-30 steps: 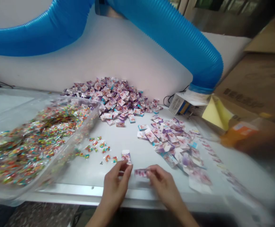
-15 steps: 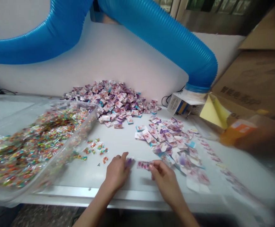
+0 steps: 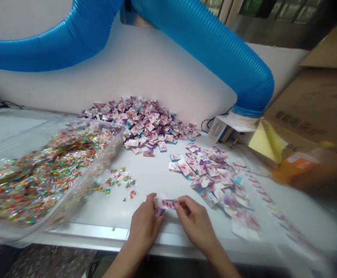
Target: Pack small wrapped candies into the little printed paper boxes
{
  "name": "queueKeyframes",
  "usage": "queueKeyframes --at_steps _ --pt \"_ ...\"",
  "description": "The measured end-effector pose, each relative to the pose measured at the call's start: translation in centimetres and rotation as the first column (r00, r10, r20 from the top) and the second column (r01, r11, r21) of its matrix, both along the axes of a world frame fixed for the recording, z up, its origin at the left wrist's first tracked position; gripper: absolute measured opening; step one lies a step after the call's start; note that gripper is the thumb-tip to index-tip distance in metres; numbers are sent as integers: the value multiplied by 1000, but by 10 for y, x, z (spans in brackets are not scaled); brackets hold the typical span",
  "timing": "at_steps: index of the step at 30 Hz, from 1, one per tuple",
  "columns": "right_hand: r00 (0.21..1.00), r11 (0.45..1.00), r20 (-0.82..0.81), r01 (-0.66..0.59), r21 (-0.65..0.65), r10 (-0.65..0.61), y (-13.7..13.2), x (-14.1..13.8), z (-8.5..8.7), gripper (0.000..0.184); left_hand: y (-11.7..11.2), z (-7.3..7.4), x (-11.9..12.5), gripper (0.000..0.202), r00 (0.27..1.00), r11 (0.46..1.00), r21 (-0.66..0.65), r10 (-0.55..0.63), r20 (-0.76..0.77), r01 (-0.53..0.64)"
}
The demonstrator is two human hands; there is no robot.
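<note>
My left hand (image 3: pixel 145 218) is closed around a small purple-and-white printed box (image 3: pixel 158 211), mostly hidden by the fingers. Between the thumb and fingers of my right hand (image 3: pixel 195 220) is the right end of a small strip printed with pink and purple pictures (image 3: pixel 168 203). Its left end meets the box at my left hand; whether it is inside cannot be made out. To the right lies a loose spread of printed boxes (image 3: pixel 211 170), some with open flaps. Small clear packets of coloured candy-like pieces (image 3: pixel 126 178) lie left of my hands.
A clear plastic tub (image 3: pixel 70 197) full of similar packets fills the left side. Against the wall rises a heap of small boxes (image 3: pixel 145 123). A printed strip (image 3: pixel 261 189) runs down the right, near cardboard (image 3: pixel 310 112). Above hangs a blue hose (image 3: pixel 209 50).
The strip in my right hand has moved left and now meets the box in my left hand. My left fingers have closed in around the box. The camera view has shifted slightly.
</note>
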State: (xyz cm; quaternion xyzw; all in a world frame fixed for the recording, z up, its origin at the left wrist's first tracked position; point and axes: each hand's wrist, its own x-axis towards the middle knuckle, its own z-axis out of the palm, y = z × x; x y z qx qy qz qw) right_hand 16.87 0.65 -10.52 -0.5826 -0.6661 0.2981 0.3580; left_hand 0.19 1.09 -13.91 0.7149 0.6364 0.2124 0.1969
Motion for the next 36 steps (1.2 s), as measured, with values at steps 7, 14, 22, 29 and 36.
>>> queueKeyframes --at_steps 7,14,22,29,36 --pt "849 969 477 -245 -24 226 10 -6 27 14 -9 -33 -7 42 997 886 458 -56 -49 72" --pt "808 947 500 -311 -86 311 35 -41 16 13 -17 -48 -29 23 995 813 576 -45 -94 91" --pt "849 930 393 -362 -57 355 67 -68 -14 19 -35 -35 -72 31 989 861 487 131 68 -147" --pt "833 953 473 -298 -51 286 65 -62 -38 9 -29 -40 -65 31 989 865 478 127 81 -151" --pt "943 987 -324 -122 -105 82 37 -62 -8 15 -22 -42 -50 30 991 887 442 111 80 -135"
